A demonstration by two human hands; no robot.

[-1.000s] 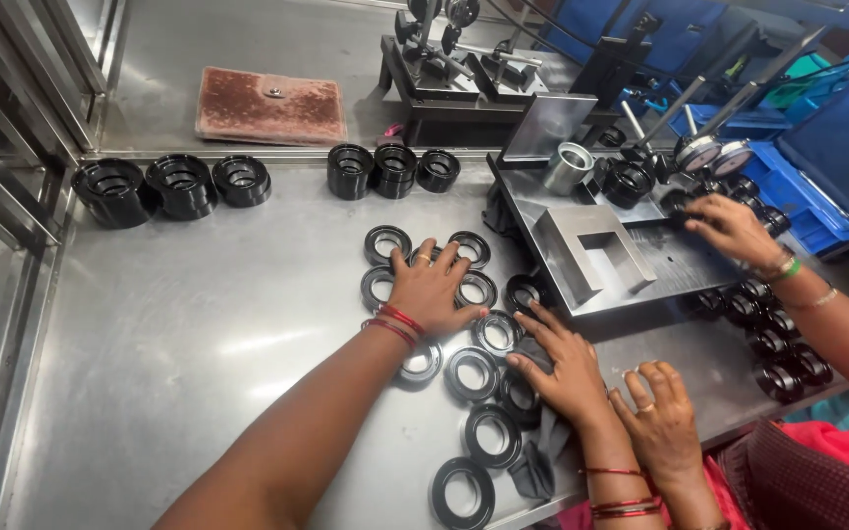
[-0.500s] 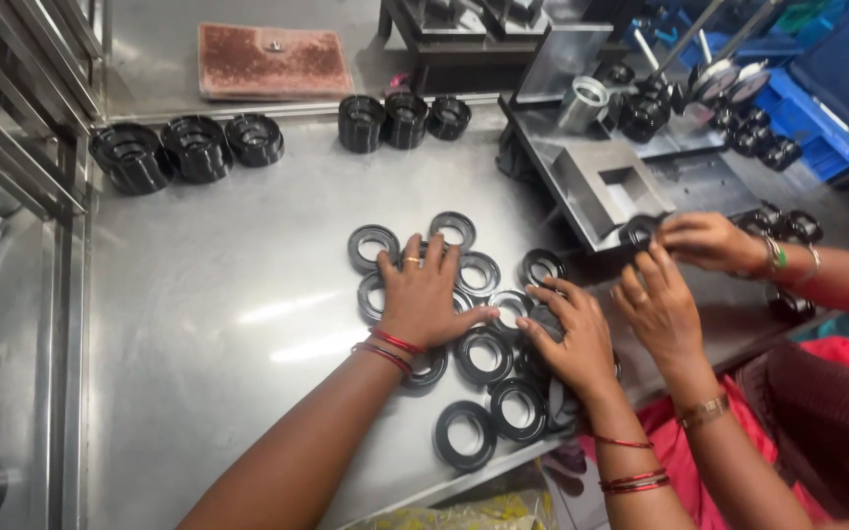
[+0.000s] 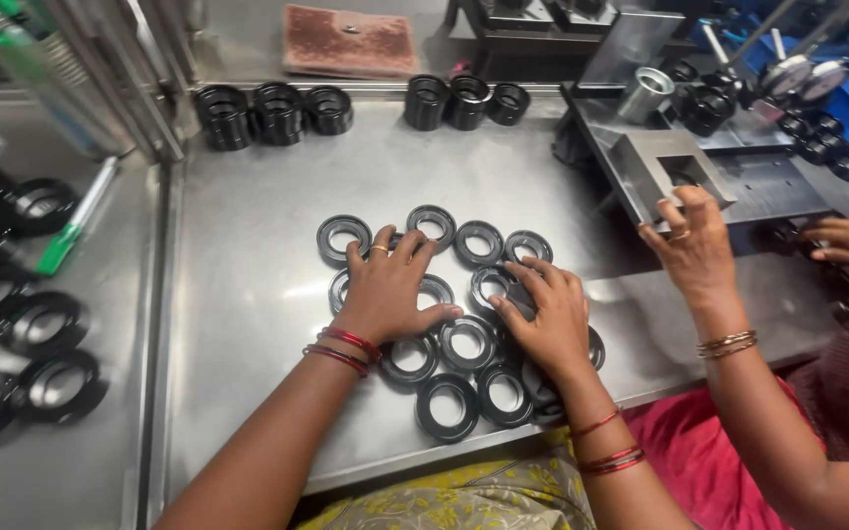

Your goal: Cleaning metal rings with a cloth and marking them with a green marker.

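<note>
Left hand [image 3: 390,290] lies flat, fingers spread, palm down on the cluster of black rings [image 3: 449,404] on the steel table [image 3: 248,294]; grips nothing. Right hand [image 3: 542,319] sits just beside it, fingers spread and slightly curled over the rings on the cluster's right side, pressing rather than clamping. Rings lie flat, touching, each a dark round band with an open centre. Cluster reaches close to the table's near edge; bare steel left of and beyond it. Right of cluster: a co-worker's hand [image 3: 694,245] at a grey metal fixture [image 3: 675,167]. Far beyond the cluster: black cylinders [image 3: 272,110] in a row.
</note>
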